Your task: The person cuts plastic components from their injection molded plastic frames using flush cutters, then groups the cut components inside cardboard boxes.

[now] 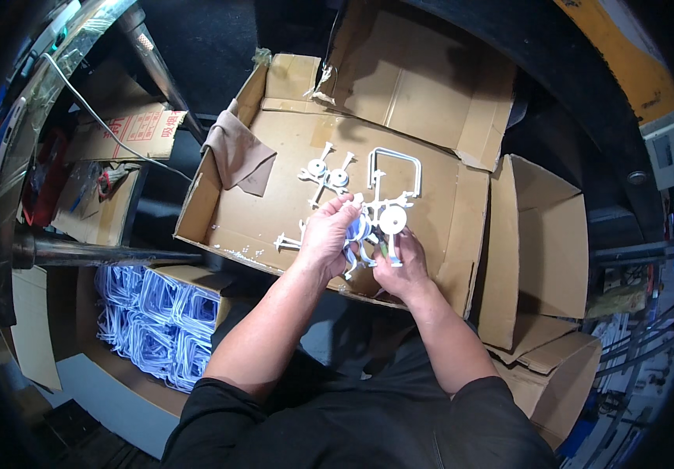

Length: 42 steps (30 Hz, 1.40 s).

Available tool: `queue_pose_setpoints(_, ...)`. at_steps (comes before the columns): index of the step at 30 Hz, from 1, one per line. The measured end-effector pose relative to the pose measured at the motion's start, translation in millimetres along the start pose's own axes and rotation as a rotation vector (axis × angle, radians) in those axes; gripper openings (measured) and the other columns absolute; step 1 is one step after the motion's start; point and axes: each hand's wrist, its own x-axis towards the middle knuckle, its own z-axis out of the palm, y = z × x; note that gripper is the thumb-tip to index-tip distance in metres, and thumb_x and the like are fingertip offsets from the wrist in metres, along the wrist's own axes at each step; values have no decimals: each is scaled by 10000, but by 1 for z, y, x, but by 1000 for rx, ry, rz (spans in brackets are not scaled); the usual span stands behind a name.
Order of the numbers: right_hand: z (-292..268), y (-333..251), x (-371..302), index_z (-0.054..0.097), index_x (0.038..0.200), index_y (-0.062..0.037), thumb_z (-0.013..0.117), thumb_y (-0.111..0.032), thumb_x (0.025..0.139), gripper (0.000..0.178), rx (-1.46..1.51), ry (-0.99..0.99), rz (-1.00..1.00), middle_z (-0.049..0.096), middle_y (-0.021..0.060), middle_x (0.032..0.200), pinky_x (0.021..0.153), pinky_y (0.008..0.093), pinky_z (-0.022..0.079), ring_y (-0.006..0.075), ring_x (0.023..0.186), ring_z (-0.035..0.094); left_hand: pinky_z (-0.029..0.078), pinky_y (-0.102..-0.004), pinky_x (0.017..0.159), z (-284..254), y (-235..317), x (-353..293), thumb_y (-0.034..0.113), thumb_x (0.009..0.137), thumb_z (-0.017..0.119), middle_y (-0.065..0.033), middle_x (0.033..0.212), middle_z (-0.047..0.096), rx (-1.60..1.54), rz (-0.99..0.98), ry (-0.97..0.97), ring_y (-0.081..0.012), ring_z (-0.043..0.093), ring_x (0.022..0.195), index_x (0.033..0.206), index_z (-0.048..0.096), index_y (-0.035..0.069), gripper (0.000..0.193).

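My left hand (328,234) is closed, its thumb and fingers pinching a cluster of white plastic molded parts (363,231). Lower right of it, my right hand (401,264) curls round the same cluster from below; a small green bit shows near its fingers, too little to name. A white round disc (392,220) on a stem stands out above the right hand. Farther off in the shallow cardboard box (306,133) lies another branched white molded piece (328,173) with round discs. Right of that rests a pair of white U-shaped frames (396,156).
A brown cloth (241,152) hangs over the box's left wall. At lower left, a carton holds many bundled white plastic frames (161,320). Open cartons (544,234) stand on the right. Metal posts (110,254) run along the left, and white crumbs lie near the box's front edge.
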Motion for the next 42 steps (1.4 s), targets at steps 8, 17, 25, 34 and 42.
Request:
queue_pose_setpoints(8, -6, -8, 3, 580, 936, 11, 554, -4, 667, 271, 41, -50, 59, 622, 203, 871, 794, 457, 480, 378, 859, 598, 407, -186, 381, 1, 2, 0, 142, 894, 621, -33, 859, 643, 12, -45, -8, -83, 608, 617, 1166, 498, 54, 312)
queue_pose_setpoints(17, -14, -12, 3, 602, 888, -35, 597, -44, 756, 132, 20, -20, -50, 629, 163, 798, 649, 422, 509, 363, 728, 618, 413, -194, 370, 2, 8, -3, 125, 891, 626, -43, 839, 623, 19, -113, -55, -83, 584, 573, 1188, 466, 27, 351)
queue_pose_setpoints(25, -12, -3, -1, 606, 940, -42, 616, -42, 779, 162, 125, -52, 11, 644, 156, 807, 646, 413, 512, 363, 730, 630, 416, -178, 363, -1, 4, -2, 154, 893, 626, -32, 853, 661, 8, -86, -60, -76, 614, 584, 1122, 544, 61, 260)
queue_pose_setpoints(34, -8, -1, -1, 582, 951, -17, 577, -39, 782, 170, 357, -151, 139, 628, 180, 871, 719, 408, 500, 374, 817, 612, 408, -175, 359, -1, 3, -1, 155, 901, 615, -32, 822, 654, 79, -60, -2, -72, 592, 547, 1112, 551, 27, 255)
queue_pose_setpoints(42, -9, 0, 5, 585, 954, -18, 548, -20, 749, 209, 85, -100, -2, 618, 191, 885, 732, 434, 498, 381, 822, 599, 395, -175, 356, -2, 5, 1, 170, 913, 598, -31, 821, 659, 88, -84, 13, -79, 613, 565, 1108, 559, 25, 245)
